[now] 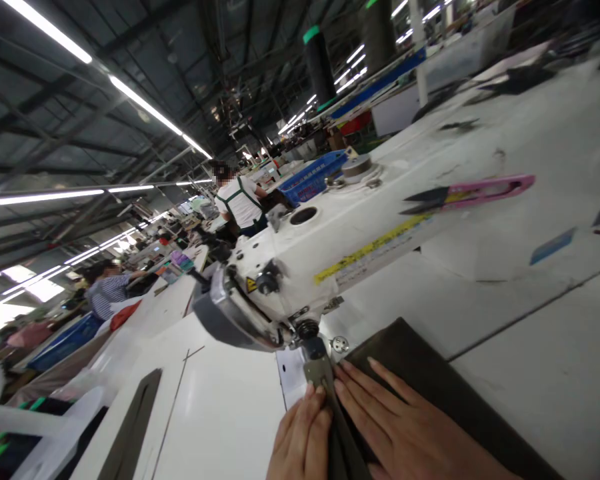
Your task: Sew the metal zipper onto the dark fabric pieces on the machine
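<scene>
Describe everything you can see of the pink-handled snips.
The snips have two dark, pointed blades that look like metal and a long, looped pink handle, perhaps plastic. Some yellow shows where blades and handle meet. The tips stand slightly apart. They lie on the white sewing machine, tips toward the picture's left, just above a yellow printed strip. Neither the left hand nor the right hand touches them.

2 hands (420, 430) on fabric (445, 390) before the sewing machine (360, 233), snips (480, 193) atop it, another strip (134, 423) at left
</scene>
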Available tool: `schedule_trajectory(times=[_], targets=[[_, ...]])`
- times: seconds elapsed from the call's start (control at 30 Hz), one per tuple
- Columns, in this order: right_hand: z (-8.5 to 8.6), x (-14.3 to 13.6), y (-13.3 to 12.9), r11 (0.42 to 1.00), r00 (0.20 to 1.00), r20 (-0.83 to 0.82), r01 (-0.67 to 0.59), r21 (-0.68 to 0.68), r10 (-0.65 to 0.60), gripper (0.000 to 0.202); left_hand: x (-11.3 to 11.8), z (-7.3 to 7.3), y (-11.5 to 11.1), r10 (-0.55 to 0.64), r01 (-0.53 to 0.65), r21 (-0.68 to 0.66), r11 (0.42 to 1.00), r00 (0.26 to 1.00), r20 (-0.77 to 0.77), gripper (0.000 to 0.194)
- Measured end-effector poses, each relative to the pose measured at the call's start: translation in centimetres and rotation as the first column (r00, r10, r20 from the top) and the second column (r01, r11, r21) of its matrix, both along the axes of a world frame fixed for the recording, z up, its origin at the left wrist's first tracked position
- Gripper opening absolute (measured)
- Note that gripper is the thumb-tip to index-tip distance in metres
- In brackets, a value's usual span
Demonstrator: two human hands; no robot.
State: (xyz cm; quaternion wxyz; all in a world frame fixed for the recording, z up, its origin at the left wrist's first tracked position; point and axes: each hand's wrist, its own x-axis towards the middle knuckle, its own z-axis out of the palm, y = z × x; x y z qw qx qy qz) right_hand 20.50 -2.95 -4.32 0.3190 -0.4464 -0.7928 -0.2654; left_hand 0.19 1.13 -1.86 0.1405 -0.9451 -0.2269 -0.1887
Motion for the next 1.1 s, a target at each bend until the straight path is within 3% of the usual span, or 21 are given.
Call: schedule_trajectory(times=[0.07, 0.17, 0.33, 0.43, 0.53, 0.67, 0.8, 0.9, 1.1], targets=[[0.2, 0.6, -0.2, 0.999, 0.992, 0.115, -0.044, -0.03, 0.047, 0.042, 0.2, 0.1, -0.2, 0.01, -0.01, -0.017, 1.0, 1.0, 0.003, 0.028], [0.4, 1.0, -0.1, 0.994, 0.984, 0.146, -0.094, -0.056, 0.101, 0.056, 0.8, -0.2, -0.8, 0.086, -0.082, -0.072, 0.994, 0.995, 0.055, 0.025], [0.1, 1.2, 0.2, 0.988, 0.955, 0.25, -0.156, -0.022, 0.156, 0.069, 1.9, -2.1, -1.4, 0.204, -0.185, -0.1, 0.978, 0.952, 0.23, 0.024], [-0.1, 1.3, 0.4, 0.984, 0.938, 0.306, -0.178, 0.025, 0.162, 0.068, 2.2, -3.3, -1.3, 0.191, -0.182, -0.059, 0.982, 0.922, 0.337, 0.026], [-0.1, 1.4, 0.4, 0.985, 0.937, 0.305, -0.174, -0.01, 0.169, 0.066, 2.2, -3.8, -1.2, 0.155, -0.157, -0.023, 0.987, 0.925, 0.348, 0.025], [0.3, 1.5, 0.5, 0.984, 0.939, 0.295, -0.17, -0.042, 0.175, 0.062, 2.5, -3.5, -0.9, 0.159, -0.169, -0.004, 0.986, 0.919, 0.36, 0.028], [0.6, 1.5, 1.4, 0.989, 0.948, 0.284, -0.136, -0.055, 0.146, 0.058, 3.3, -2.2, 0.2, 0.123, -0.156, 0.066, 0.985, 0.927, 0.353, 0.031], [0.9, 1.6, 2.2, 0.99, 0.95, 0.282, -0.126, -0.059, 0.137, 0.049, 3.6, -1.6, 1.2, 0.124, -0.146, 0.042, 0.988, 0.937, 0.328, 0.028], [0.8, 2.3, 3.1, 0.988, 0.93, 0.334, -0.127, -0.093, 0.151, 0.034, 3.1, -2.6, 2.4, 0.142, -0.141, -0.028, 0.99, 0.939, 0.313, 0.022]])
